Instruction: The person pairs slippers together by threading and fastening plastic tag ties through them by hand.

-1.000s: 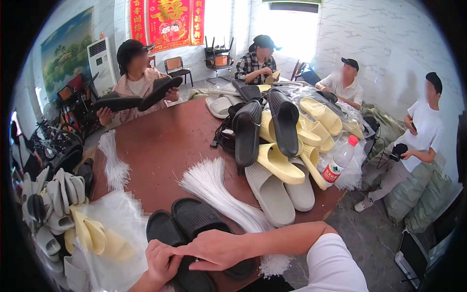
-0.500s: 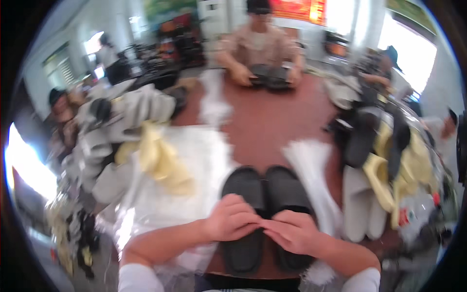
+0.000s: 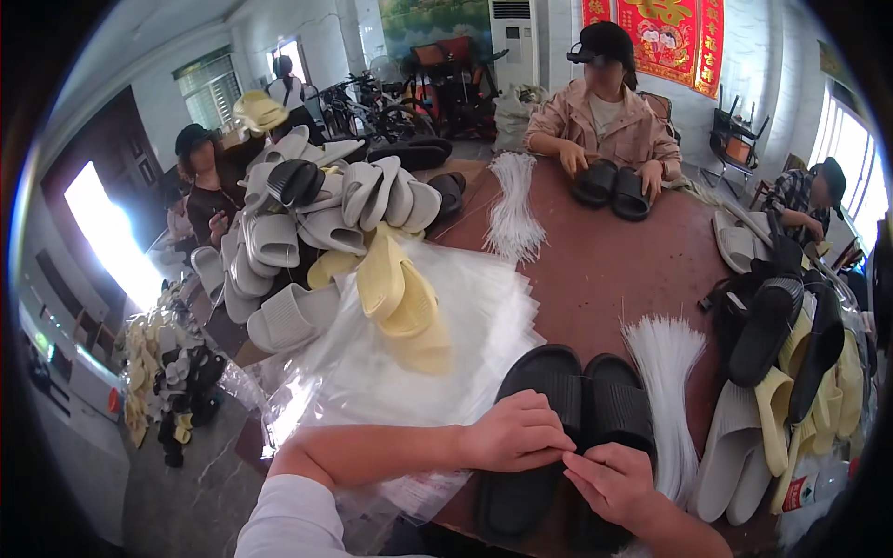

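Note:
A pair of black slide sandals lies side by side in front of me, toes away: the left slide (image 3: pixel 547 386) and the right slide (image 3: pixel 619 409). Over their foot openings my left hand (image 3: pixel 519 433) and my right hand (image 3: pixel 612 482) meet, fingertips pinched together between the two shoes. Whatever the fingers hold is too small to make out. Just right of the pair lies a bundle of thin white ties (image 3: pixel 666 372). To the left, a stack of clear plastic bags (image 3: pixel 479 312) spreads out, with yellow slides (image 3: pixel 409 302) resting on it.
Grey slides (image 3: pixel 302 237) are heaped at the left of the red-brown table (image 3: pixel 595 279). Grey, black and yellow slides (image 3: pixel 777 344) pile up at the right, beside a plastic bottle (image 3: pixel 823 484). Across the table a person (image 3: pixel 605 121) handles black slides (image 3: pixel 609 189); another tie bundle (image 3: pixel 514 205) lies nearby.
The view has swung left, so the table and shoes sit further right in the picture, and it is sharper. Both hands are still pinched together over the black slides.

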Demonstrator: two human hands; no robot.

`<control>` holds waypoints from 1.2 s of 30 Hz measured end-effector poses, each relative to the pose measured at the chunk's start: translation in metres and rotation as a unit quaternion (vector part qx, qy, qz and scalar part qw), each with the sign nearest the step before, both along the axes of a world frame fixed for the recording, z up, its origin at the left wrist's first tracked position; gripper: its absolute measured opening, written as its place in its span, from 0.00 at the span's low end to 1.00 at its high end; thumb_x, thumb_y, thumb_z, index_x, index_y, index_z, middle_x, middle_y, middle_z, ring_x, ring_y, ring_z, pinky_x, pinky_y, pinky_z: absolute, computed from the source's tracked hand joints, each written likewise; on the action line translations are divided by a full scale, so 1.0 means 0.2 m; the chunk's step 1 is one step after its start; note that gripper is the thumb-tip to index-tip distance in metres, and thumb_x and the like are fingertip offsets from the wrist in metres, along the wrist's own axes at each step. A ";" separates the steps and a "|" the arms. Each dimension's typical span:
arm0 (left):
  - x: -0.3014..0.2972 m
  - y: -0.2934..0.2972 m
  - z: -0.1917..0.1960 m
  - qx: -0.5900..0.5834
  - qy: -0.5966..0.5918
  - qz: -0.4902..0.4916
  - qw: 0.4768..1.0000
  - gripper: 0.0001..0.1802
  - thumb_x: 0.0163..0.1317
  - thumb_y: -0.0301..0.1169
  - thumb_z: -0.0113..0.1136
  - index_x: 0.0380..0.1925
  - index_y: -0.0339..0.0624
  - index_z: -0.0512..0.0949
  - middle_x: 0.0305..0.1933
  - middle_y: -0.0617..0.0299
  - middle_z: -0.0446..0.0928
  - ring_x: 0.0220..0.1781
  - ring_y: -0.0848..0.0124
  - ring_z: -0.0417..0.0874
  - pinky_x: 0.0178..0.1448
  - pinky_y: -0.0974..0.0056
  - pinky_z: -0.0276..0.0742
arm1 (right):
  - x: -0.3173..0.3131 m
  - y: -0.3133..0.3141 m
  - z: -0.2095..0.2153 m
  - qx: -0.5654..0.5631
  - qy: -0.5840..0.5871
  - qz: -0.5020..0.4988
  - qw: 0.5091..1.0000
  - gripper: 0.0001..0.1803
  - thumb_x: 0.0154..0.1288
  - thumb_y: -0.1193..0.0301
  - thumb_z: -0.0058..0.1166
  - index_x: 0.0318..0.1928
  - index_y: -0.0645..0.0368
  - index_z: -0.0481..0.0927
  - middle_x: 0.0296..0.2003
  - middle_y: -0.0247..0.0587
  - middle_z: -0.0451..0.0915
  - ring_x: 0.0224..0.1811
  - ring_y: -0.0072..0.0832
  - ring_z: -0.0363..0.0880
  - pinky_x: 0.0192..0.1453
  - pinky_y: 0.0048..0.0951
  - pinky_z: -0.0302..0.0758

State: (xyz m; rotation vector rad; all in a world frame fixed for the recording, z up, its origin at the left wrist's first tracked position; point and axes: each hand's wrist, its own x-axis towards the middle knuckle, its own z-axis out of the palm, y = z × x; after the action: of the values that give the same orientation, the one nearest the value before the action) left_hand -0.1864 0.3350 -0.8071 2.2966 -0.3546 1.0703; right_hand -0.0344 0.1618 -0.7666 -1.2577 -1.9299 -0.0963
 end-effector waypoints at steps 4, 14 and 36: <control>0.02 0.04 0.00 0.003 -0.008 0.002 1.000 0.12 0.51 0.29 0.75 0.37 0.46 0.85 0.35 0.66 0.81 0.32 0.66 0.77 0.37 0.62 0.69 | 0.04 0.06 -0.03 0.012 0.018 -0.001 1.000 0.18 0.51 0.77 0.71 0.46 0.60 0.86 0.30 0.38 0.81 0.27 0.31 0.81 0.30 0.27 0.78; 0.09 0.08 0.02 0.023 0.006 -0.011 1.000 0.12 0.50 0.28 0.75 0.37 0.47 0.85 0.35 0.68 0.81 0.32 0.67 0.76 0.37 0.62 0.67 | 0.14 0.12 -0.09 0.022 0.042 -0.003 0.999 0.17 0.56 0.77 0.69 0.47 0.61 0.85 0.29 0.38 0.81 0.26 0.31 0.82 0.28 0.26 0.78; 0.08 0.05 0.02 0.010 0.029 0.038 0.999 0.12 0.49 0.27 0.75 0.34 0.48 0.84 0.36 0.68 0.83 0.33 0.67 0.77 0.39 0.64 0.71 | 0.14 0.11 -0.03 0.020 0.078 -0.001 0.997 0.12 0.52 0.80 0.69 0.37 0.61 0.82 0.34 0.40 0.83 0.33 0.35 0.84 0.36 0.31 0.82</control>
State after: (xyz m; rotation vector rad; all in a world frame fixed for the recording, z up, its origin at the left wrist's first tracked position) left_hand -0.1705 0.3456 -0.8025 2.3713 -0.2578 1.0384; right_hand -0.0059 0.1837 -0.7734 -1.2041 -1.7838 -0.0368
